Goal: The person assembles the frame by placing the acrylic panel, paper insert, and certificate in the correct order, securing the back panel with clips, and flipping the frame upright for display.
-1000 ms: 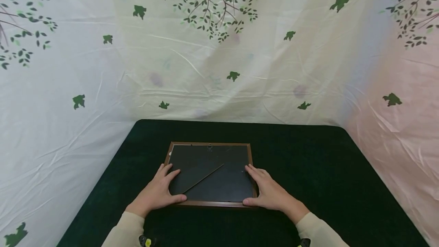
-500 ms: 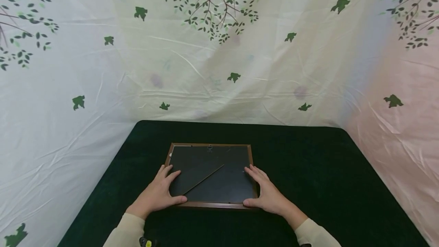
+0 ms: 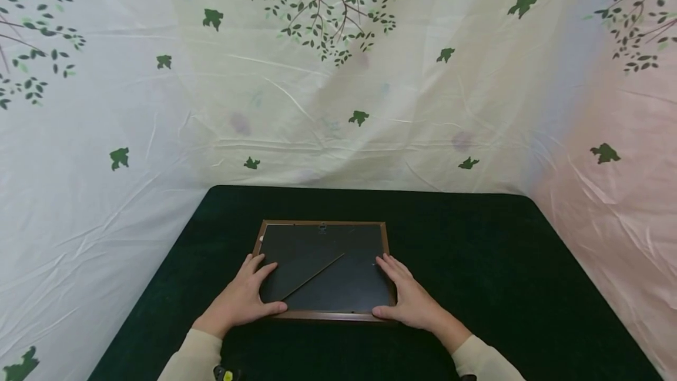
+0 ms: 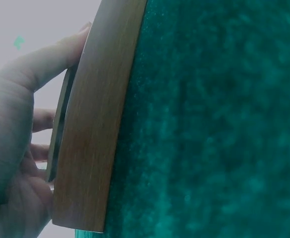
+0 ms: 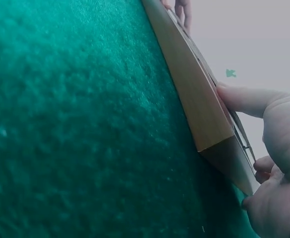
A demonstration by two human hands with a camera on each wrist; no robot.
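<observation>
Your left grip (image 3: 240, 296) and right grip (image 3: 412, 298) are spread, fingers touching the sides and thumbs the near edge of the brown-rimmed frame (image 3: 338, 287), which lies black back up, diagonally lined, on the dark green surface (image 3: 486, 269).

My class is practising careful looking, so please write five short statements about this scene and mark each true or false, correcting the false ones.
1. The picture frame has its dark back facing up. True.
2. The left hand and the right hand both touch the picture frame. True.
3. The left thumb lies at the picture frame's far edge. False: the left thumb lies at the near edge.
4. The tabletop is white. False: the tabletop is green.
5. Green leaf shapes show on the cloth behind the table. True.
</observation>
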